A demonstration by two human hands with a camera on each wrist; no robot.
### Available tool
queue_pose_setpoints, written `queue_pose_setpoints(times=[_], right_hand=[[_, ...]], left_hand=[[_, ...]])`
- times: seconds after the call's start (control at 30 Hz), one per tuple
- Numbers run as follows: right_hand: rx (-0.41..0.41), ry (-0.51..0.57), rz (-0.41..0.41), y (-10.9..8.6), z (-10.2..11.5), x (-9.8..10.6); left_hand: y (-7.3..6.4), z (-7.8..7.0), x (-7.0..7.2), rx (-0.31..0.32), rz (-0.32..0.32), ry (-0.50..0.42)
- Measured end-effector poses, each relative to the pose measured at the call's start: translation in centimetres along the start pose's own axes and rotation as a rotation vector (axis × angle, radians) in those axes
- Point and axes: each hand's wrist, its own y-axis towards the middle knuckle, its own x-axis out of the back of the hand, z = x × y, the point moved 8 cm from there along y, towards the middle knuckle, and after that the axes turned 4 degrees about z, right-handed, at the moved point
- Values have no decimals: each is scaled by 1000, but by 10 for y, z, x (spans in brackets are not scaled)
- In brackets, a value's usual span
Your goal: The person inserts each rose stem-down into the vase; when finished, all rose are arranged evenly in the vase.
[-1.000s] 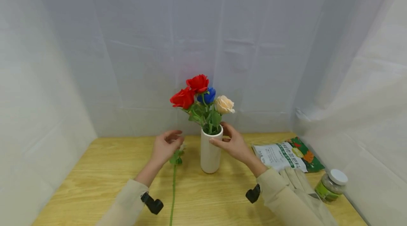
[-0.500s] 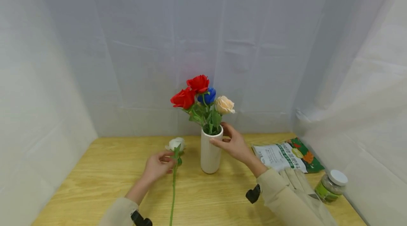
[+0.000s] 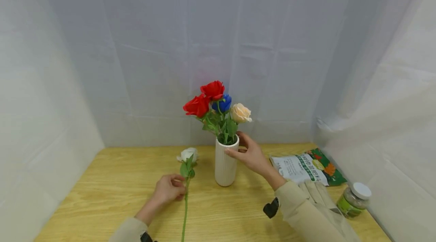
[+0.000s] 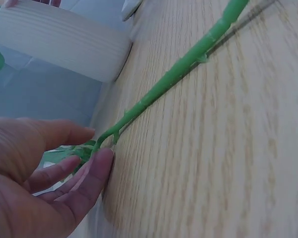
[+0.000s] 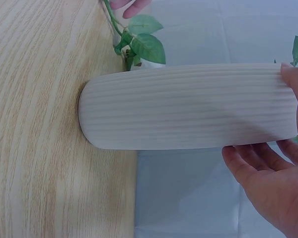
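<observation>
A white rose (image 3: 188, 155) with a long green stem (image 3: 186, 208) lies on the wooden table, left of the vase. My left hand (image 3: 170, 188) is at the stem just below the leaves. In the left wrist view a fingertip is right at the stem (image 4: 164, 82), and the thumb stands apart across from it. My right hand (image 3: 251, 155) grips the upper part of a ribbed white vase (image 3: 225, 168), thumb on the near side and fingers behind. The vase stands upright, holding two red roses (image 3: 197, 106), a blue flower (image 3: 223, 103) and a peach rose (image 3: 241, 113).
Right of the vase lies a green and white printed packet (image 3: 306, 167). Pale gloves (image 3: 316, 193) lie partly under my right sleeve, beside a jar with a white lid (image 3: 354, 199). White sheeting (image 3: 143, 83) hangs behind and at both sides of the table (image 3: 112, 181).
My left hand has moved down from the white rose's bloom along the stem, uncovering the bloom and leaves. My right hand and the vase have stayed in place.
</observation>
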Motion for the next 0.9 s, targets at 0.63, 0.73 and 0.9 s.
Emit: queue_pose_setpoints(times=[0.63, 0.73, 0.9], right_hand=[[-2, -1, 0, 1, -1, 1], [-3, 0, 2, 2, -1, 0], [-9, -1, 2, 1, -3, 0]], left_hand=[[-1, -4, 0, 54, -5, 155], [-1, 0, 1, 92, 9, 95], [-3, 1, 5, 116, 39, -19]])
